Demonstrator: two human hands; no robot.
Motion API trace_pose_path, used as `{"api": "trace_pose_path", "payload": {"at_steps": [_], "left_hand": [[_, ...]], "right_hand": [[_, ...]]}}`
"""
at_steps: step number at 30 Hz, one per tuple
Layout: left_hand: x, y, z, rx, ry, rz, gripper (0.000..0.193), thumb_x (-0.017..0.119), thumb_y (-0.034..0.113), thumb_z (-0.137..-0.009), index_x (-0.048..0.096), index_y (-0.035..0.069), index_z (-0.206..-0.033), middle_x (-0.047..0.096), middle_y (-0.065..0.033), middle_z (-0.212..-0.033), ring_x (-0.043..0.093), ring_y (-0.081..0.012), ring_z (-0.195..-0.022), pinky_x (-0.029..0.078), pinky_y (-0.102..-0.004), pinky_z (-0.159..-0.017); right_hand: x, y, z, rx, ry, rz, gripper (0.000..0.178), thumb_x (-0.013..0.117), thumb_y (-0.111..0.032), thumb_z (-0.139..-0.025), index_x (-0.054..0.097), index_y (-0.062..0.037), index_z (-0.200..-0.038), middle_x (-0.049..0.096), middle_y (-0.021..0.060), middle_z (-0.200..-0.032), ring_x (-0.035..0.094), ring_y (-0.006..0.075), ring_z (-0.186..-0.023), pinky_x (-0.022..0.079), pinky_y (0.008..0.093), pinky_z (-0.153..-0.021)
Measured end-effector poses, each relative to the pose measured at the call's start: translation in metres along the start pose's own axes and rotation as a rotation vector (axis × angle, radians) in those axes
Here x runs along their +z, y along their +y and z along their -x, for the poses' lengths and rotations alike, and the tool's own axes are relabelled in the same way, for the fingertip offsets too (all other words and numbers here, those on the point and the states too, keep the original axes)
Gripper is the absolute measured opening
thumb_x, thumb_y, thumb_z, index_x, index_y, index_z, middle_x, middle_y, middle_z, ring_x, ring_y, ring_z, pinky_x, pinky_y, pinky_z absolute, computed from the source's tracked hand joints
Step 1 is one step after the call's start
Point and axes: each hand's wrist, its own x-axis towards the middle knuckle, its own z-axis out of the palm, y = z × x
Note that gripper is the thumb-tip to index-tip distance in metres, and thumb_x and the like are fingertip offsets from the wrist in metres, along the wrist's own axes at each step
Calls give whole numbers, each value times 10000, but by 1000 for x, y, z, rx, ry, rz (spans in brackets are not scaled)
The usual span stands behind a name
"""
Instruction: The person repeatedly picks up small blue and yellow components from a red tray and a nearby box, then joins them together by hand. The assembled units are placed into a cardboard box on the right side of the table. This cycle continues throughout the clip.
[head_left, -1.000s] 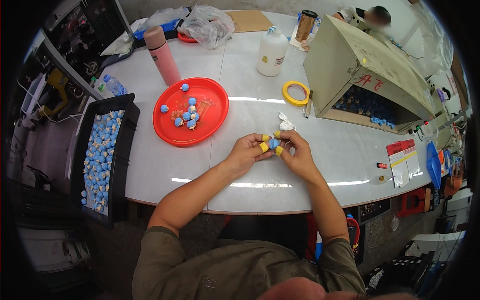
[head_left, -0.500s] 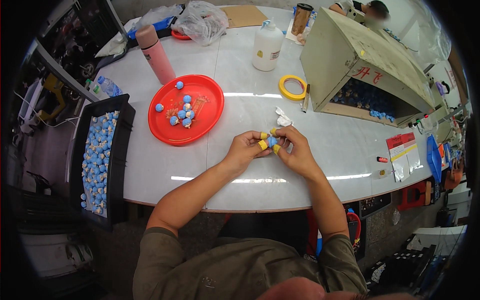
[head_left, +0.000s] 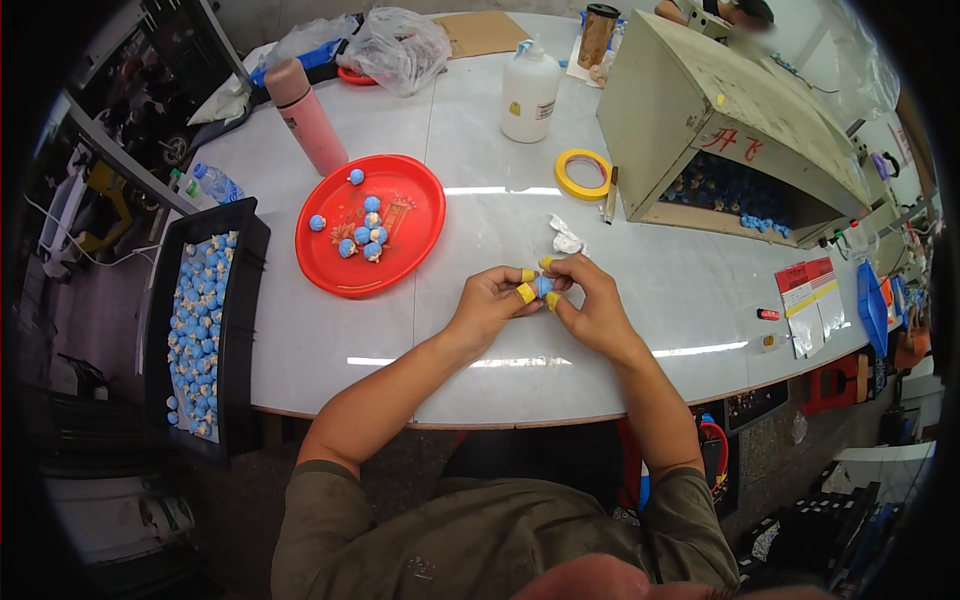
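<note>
Head view: left hand [head_left: 484,302] and right hand [head_left: 592,302] pinch one blue ball [head_left: 543,287], likely unfinished; left of both, balls [head_left: 362,235] on red plate [head_left: 410,258], in black tray [head_left: 243,290], done-or-pending unclear.

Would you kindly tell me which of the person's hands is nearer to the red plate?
Left. The left hand is below and to the right of the red plate in the picture; the right hand is farther right, beyond the left hand.

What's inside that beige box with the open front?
Inside the beige box, many small blue pieces show in shadow, with brighter blue ones near the front. The box's top and sides hide anything deeper.
</note>
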Motion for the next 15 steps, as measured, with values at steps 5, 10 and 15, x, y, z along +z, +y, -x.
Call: {"api": "trace_pose_path", "payload": {"at_steps": [5,10,15], "left_hand": [[-1,2,1,-24,6,26,206,641,102,-968,618,-5,-1142,656,-96,-1159,648,-173,-1079,568,-299,-924],[2,2,3,-21,8,-18,198,614,94,-983,611,-33,-1134,668,-113,-1133,667,-169,-1022,574,-282,-902],[3,9,0,-98,43,27,232,597,154,-1002,586,-15,-1161,674,-106,-1108,679,-157,-961,582,-275,-838]], "right_hand": [[0,-3,0,23,-10,-15,421,635,112,-722,636,-1,-1127,625,99,-937,615,199,-840,503,300,-763],[1,5,3,53,-25,-6,367,653,77,-749,648,-1,-1108,618,82,-930,594,168,-822,467,265,-707],[6,11,3,253,-16,-190,268,685,-17,-824,655,3,-1089,607,30,-911,543,97,-798,449,248,-690]]}}
